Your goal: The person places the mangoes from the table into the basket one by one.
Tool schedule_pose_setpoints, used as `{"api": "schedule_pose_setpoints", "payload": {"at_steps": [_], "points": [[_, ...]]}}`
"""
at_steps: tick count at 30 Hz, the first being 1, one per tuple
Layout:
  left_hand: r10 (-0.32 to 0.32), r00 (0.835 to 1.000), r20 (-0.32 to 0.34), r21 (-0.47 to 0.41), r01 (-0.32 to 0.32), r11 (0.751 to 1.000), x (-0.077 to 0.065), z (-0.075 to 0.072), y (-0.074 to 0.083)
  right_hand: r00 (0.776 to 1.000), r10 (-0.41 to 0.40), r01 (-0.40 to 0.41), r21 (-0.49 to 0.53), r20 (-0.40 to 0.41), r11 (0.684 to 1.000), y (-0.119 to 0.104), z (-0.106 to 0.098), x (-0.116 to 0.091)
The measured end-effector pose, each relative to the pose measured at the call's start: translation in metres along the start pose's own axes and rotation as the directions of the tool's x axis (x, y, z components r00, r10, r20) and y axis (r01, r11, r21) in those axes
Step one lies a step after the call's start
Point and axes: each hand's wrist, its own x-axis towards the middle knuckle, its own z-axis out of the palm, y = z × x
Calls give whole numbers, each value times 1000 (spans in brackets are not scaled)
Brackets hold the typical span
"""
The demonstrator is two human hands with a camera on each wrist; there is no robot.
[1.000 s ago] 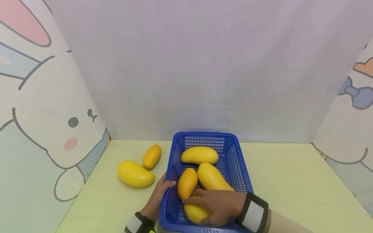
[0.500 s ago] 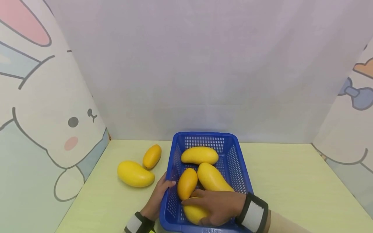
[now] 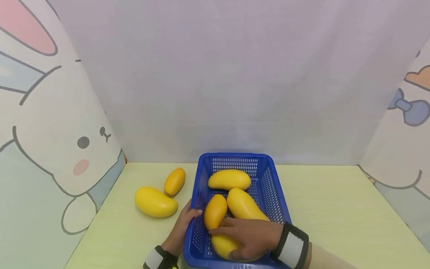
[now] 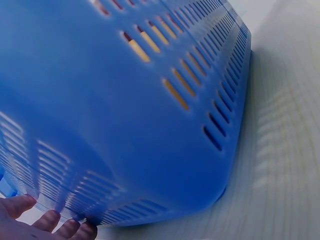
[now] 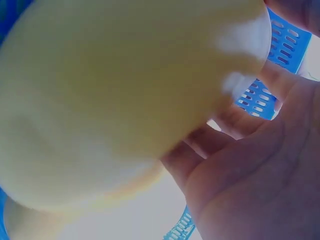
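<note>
A blue perforated plastic basket (image 3: pixel 236 154) stands on the table with several mangoes in it. My left hand (image 3: pixel 180 228) holds its left side, thumb over the rim and fingers against the outer wall, as the left wrist view shows. Near the basket's front end, my right hand (image 3: pixel 252 236) grips a large yellow mango (image 3: pixel 222 244), which it partly covers. That mango (image 5: pixel 115 100) fills most of the right wrist view, with fingers curled along it. Close by lie a smaller orange-yellow mango (image 3: pixel 215 212) and a long yellow mango (image 3: pixel 244 204); another yellow mango (image 3: pixel 230 179) lies at the back.
Left of the basket, a yellow mango (image 3: pixel 156 202) and a smaller orange one (image 3: pixel 175 181) lie on the pale table (image 3: pixel 329 209). A plain whitish sheet (image 3: pixel 235 82) rises behind, and panels with cartoon drawings flank both sides.
Hardly anything differs: both hands, the basket and the mangoes keep their places. The whole head view has shifted very slightly.
</note>
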Motion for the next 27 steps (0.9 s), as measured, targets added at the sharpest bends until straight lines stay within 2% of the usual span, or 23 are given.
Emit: {"api": "schedule_pose_setpoints", "payload": {"at_steps": [6,27], "points": [[17,1000,12,-6,-17,1000,0,0,-1,1000,10,-10,6,-15,1000,0,-1,1],[33,999,28,-6,-33,999,0,0,-2,988,-55,47,-58,-144,997,2,-5,3]]}}
